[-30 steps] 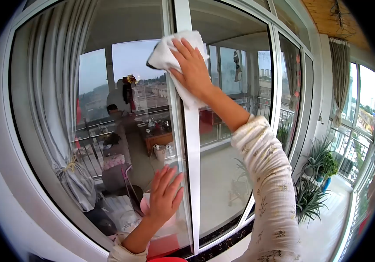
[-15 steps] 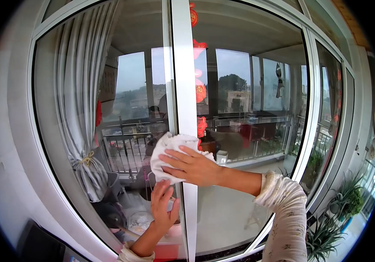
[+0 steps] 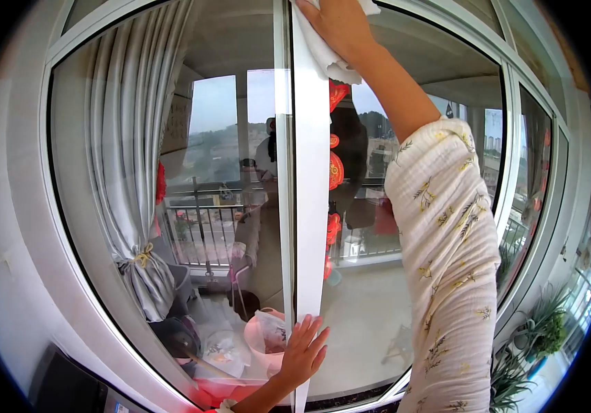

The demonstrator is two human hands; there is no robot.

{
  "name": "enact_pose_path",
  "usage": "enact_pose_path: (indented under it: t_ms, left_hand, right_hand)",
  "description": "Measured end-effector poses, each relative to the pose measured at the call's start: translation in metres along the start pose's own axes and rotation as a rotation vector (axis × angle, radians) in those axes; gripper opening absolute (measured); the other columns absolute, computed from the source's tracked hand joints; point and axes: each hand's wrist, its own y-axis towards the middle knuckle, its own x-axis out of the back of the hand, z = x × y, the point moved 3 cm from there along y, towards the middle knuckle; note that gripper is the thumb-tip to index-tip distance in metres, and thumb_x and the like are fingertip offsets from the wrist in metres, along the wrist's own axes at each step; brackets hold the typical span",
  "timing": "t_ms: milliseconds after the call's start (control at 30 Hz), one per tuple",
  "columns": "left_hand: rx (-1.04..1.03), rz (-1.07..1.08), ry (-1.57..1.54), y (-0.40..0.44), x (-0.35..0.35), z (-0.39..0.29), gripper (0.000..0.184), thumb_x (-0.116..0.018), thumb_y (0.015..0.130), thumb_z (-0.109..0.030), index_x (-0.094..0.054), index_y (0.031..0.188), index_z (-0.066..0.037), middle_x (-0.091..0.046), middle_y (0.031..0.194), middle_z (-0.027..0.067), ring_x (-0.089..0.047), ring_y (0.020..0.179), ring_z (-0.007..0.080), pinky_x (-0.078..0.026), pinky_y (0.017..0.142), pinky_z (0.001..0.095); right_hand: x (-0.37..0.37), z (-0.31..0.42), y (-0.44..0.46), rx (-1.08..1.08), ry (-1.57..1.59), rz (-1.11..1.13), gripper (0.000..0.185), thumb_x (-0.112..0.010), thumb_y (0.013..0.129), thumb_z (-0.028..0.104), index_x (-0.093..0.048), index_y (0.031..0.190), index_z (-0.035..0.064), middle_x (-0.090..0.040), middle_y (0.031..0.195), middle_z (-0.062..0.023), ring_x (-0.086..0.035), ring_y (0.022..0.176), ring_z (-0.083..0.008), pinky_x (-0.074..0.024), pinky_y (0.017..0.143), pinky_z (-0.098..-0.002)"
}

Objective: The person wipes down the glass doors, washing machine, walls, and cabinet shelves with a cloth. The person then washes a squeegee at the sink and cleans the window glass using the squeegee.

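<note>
Status: wiping looks under way, not wrapped up (my read). Thin, soft white cloth point(image 3: 323, 55) is at 12 o'clock, against the upper stretch of the upright white metal post point(image 3: 309, 206) between two large glass panes, overlapping the right pane point(image 3: 361, 316).

Right hand point(image 3: 342, 31) is over the cloth, arm reaching up from 4 o'clock in a white floral sleeve point(image 3: 447, 275). Fingertips run out of view at the top, so can't tell if it's gripping or pressing flat. Left hand point(image 3: 299, 358) is at 6 o'clock, open, fingers spread on the post's lower part, no cloth in it.

Done: can't confirm any finished area. No clear wet/dry edge on post or panes; reflections mask smears. Left: can't size it. Post between the hands has no cloth on it, but whether it's been wiped doesn't show. Same for the left pane point(image 3: 206, 55), with grey curtain point(image 3: 127, 138) visible at 10 o'clock and pink plastic bucket point(image 3: 258, 342) near 6–7 o'clock. Post top is cut off, so coverage up there is unknown.
</note>
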Motion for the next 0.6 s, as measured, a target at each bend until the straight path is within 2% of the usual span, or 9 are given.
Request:
enact_pose_path:
  t_ms: [33,67,100,200,267,333,467,533,600]
  left_hand:
    - [-0.012,0.015,0.013,-0.001,0.001,0.001,0.047,-0.063,0.087,-0.011,-0.055,0.133,-0.008,-0.043,0.147,0.0131,-0.034,0.141,0.0337,-0.026,0.113,0.0470]
    - [-0.028,0.025,0.033,0.000,0.001,0.004,0.047,-0.063,0.086,-0.010,-0.055,0.132,-0.008,-0.044,0.147,0.0130,-0.034,0.141,0.0337,-0.026,0.113,0.0469]
    - [-0.054,0.029,0.069,-0.001,0.001,0.007,0.046,-0.064,0.086,-0.010,-0.056,0.131,-0.007,-0.045,0.145,0.0138,-0.034,0.140,0.0329,-0.026,0.113,0.0456]
    - [-0.034,-0.040,-0.012,-0.003,-0.007,0.013,0.044,-0.065,0.086,-0.013,-0.057,0.129,-0.007,-0.045,0.145,0.0159,-0.035,0.140,0.0351,-0.025,0.113,0.0464]
    - [-0.067,-0.138,-0.002,0.008,-0.008,0.012,0.043,-0.066,0.086,-0.015,-0.058,0.127,-0.007,-0.045,0.145,0.0172,-0.034,0.140,0.0376,-0.023,0.113,0.0489]
    - [-0.069,-0.203,0.046,0.024,-0.004,0.011,0.042,-0.067,0.086,-0.018,-0.059,0.125,-0.007,-0.044,0.145,0.0179,-0.033,0.140,0.0397,-0.021,0.114,0.0515]
    - [-0.042,-0.248,0.172,0.046,0.000,0.023,0.042,-0.067,0.086,-0.021,-0.060,0.125,-0.008,-0.043,0.146,0.0191,-0.029,0.140,0.0434,-0.015,0.114,0.0565]
    - [-0.083,-0.243,0.277,0.042,-0.011,0.035,0.042,-0.066,0.085,-0.019,-0.060,0.125,-0.008,-0.041,0.146,0.0224,-0.028,0.140,0.0469,-0.014,0.114,0.0583]
    - [-0.125,-0.277,0.386,0.037,-0.020,0.042,0.038,-0.063,0.088,-0.021,-0.062,0.124,-0.009,-0.041,0.146,0.0224,-0.026,0.141,0.0467,-0.014,0.114,0.0577]
  right_hand:
    - [0.005,0.007,-0.011,-0.021,0.094,0.004,0.058,-0.063,0.088,0.031,-0.046,0.130,-0.0055,-0.049,0.130,-0.0316,-0.048,0.119,-0.0460,-0.0397,0.102,-0.0487]
    - [0.012,0.020,-0.026,-0.089,0.087,0.115,0.049,-0.064,0.086,0.029,-0.055,0.125,0.0009,-0.050,0.136,-0.0187,-0.045,0.128,-0.0363,-0.0379,0.104,-0.0440]
    - [0.009,0.030,-0.051,0.098,-0.014,-0.034,0.048,-0.065,0.085,0.026,-0.055,0.126,0.0032,-0.047,0.138,-0.0198,-0.042,0.130,-0.0374,-0.0356,0.106,-0.0481]
    - [0.037,0.087,-0.113,0.355,0.097,0.326,0.051,-0.074,0.078,0.024,-0.056,0.124,0.0103,-0.045,0.141,-0.0150,-0.040,0.134,-0.0330,-0.0319,0.110,-0.0494]
    - [0.042,0.080,-0.107,0.395,0.154,0.436,0.057,-0.072,0.080,0.024,-0.052,0.132,0.0125,-0.042,0.147,-0.0102,-0.035,0.139,-0.0278,-0.0291,0.113,-0.0475]
    - [0.036,0.052,-0.081,0.402,0.076,0.350,0.053,-0.069,0.084,0.026,-0.051,0.132,0.0106,-0.042,0.147,-0.0094,-0.037,0.137,-0.0266,-0.0309,0.113,-0.0457]
    - [0.034,-0.085,-0.061,0.088,-0.142,0.086,0.049,-0.067,0.086,0.027,-0.055,0.125,0.0009,-0.053,0.134,-0.0142,-0.053,0.119,-0.0316,-0.0436,0.098,-0.0420]
    - [0.058,-0.133,-0.080,0.057,-0.245,-0.021,0.047,-0.068,0.084,0.026,-0.056,0.122,-0.0008,-0.054,0.132,-0.0183,-0.053,0.117,-0.0360,-0.0440,0.093,-0.0450]
    - [0.057,-0.148,-0.088,-0.201,-0.291,-0.128,0.047,-0.068,0.084,0.026,-0.057,0.120,-0.0010,-0.053,0.131,-0.0220,-0.053,0.116,-0.0383,-0.0435,0.093,-0.0459]
